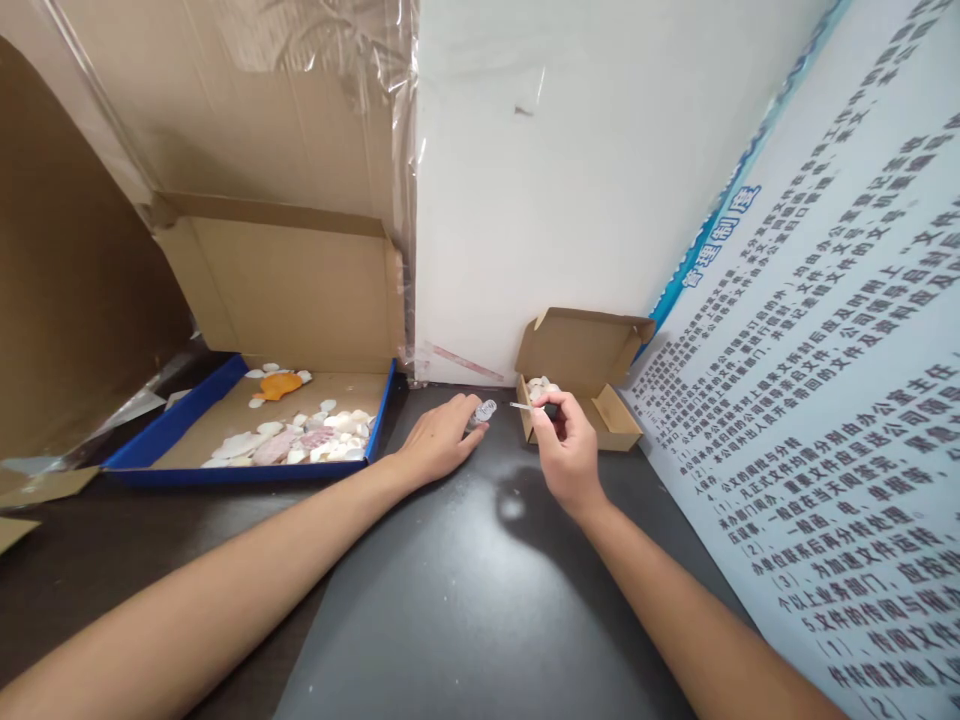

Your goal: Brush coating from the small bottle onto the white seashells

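Observation:
My left hand [444, 438] is closed around a small clear round bottle or jar [486, 411] standing over the dark table. Its fingers wrap the near side, so much of the bottle is hidden. In my right hand [568, 455], thumb and fingers pinch a black cap [551, 411] from which a thin pale rod [519, 405] sticks out to the left. The rod's tip points at the bottle, a short gap apart from it. Just behind my right hand is a small open cardboard box [619, 425] with white shells [541, 386] in its left part.
On the left lies a blue-edged cardboard box [382, 410], its lid raised, holding several white and pinkish shells [300, 440] and an orange piece [279, 386]. A white board [525, 200] rises behind the dark table mat [480, 620]. A printed sheet [825, 400] borders the right.

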### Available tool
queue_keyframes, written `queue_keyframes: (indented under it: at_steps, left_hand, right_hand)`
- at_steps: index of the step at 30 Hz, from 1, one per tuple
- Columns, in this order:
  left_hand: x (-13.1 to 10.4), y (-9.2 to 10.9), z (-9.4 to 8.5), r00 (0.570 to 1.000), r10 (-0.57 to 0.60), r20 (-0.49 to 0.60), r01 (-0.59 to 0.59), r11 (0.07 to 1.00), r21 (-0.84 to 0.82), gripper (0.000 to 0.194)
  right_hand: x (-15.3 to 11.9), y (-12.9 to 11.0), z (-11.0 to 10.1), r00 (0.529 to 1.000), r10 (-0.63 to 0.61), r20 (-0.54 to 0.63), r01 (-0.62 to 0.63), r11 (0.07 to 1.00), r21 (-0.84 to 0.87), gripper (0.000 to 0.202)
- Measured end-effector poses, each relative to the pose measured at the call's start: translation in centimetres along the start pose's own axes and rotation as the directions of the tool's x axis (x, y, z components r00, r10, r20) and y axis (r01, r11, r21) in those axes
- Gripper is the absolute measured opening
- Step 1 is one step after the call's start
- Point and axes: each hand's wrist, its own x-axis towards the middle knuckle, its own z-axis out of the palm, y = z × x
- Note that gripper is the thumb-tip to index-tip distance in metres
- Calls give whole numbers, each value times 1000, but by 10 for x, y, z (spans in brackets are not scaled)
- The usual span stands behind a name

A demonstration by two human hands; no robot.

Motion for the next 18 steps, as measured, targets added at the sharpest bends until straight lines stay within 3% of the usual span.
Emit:
queue_keyframes:
  at_steps: [14,18]
  left_hand:
    - [-1,3,-2,996,89,18,-90,991,101,22]
    - [-3,4,-3,993,114,16,-115,990,85,21]
  right_hand:
    - [5,-1,-7,996,-9,92,23,989,-149,7]
    - [15,-10,-11,977,32,212,22,969,-247,10]
